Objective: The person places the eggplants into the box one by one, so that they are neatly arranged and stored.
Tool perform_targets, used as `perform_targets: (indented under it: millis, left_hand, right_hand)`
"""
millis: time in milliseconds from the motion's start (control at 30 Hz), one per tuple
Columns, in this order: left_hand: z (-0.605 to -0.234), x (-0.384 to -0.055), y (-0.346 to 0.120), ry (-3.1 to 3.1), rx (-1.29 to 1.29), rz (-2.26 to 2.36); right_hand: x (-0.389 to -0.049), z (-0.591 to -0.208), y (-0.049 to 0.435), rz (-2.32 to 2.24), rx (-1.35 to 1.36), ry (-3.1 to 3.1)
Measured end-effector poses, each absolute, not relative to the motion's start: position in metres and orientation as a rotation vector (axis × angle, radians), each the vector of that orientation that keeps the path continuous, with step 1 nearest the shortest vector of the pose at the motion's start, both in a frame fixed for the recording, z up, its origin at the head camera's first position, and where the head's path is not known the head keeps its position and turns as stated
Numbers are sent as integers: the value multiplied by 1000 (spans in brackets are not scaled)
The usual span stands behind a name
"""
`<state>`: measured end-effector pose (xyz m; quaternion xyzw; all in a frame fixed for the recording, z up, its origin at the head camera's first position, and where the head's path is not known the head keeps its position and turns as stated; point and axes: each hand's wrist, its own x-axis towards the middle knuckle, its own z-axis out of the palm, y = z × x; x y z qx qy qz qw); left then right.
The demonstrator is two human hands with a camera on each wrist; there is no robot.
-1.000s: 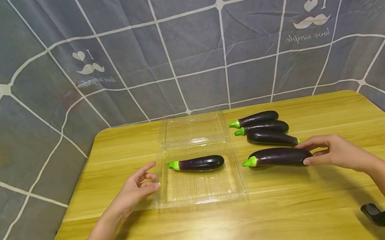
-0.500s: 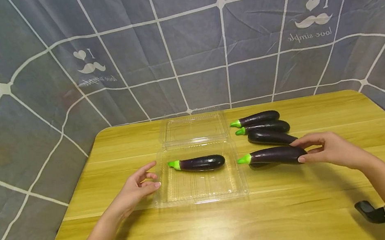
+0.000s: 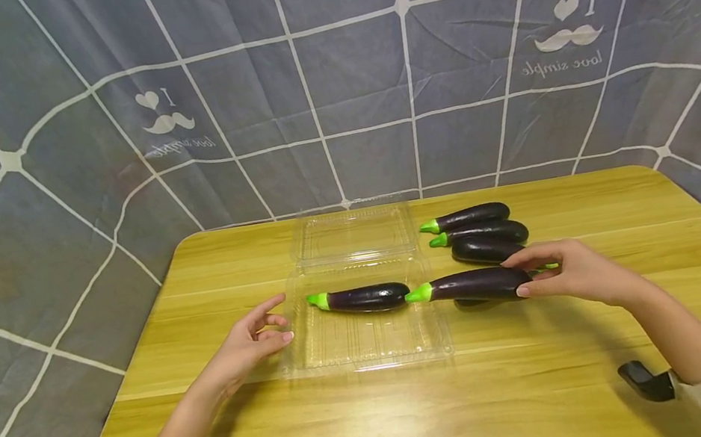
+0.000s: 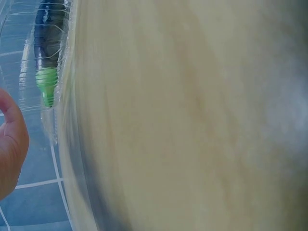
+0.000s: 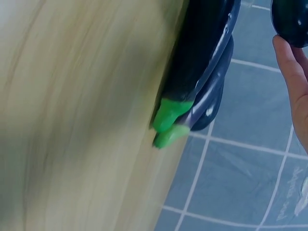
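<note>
My right hand [image 3: 559, 274] grips the blunt end of a dark purple eggplant [image 3: 476, 284] between thumb and fingers. That eggplant is held in the air, its green stem pointing left over the right rim of a clear plastic clamshell box [image 3: 356, 350]. Inside the box lies another eggplant [image 3: 369, 299], stem to the left. Beside the box's left rim is my left hand [image 3: 250, 343], fingers loosely bent around nothing; whether it touches the rim I cannot tell. In the right wrist view the gripped eggplant [image 5: 290, 21] shows at the upper right.
Right of the box, several more eggplants lie on the wooden table [image 3: 381, 425], including the rearmost eggplant [image 3: 472, 215]. One lies partly hidden beneath the gripped eggplant. The box's lid [image 3: 353, 237] is folded back. A grey gridded curtain [image 3: 357, 81] hangs behind the table.
My right hand has lifted the eggplant off the table and carried it left to the box's right rim, uncovering another eggplant below. My left hand has stayed in place.
</note>
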<state>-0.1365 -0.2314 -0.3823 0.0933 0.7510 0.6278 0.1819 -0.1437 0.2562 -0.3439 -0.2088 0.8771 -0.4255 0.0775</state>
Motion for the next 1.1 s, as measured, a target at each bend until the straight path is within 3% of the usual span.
perform_targets:
  millis: [1100]
  left_hand:
    - [-385,-134,-232,2130,247,1776]
  right_hand:
    - [-164,-349,192,-1346,-800,2445]
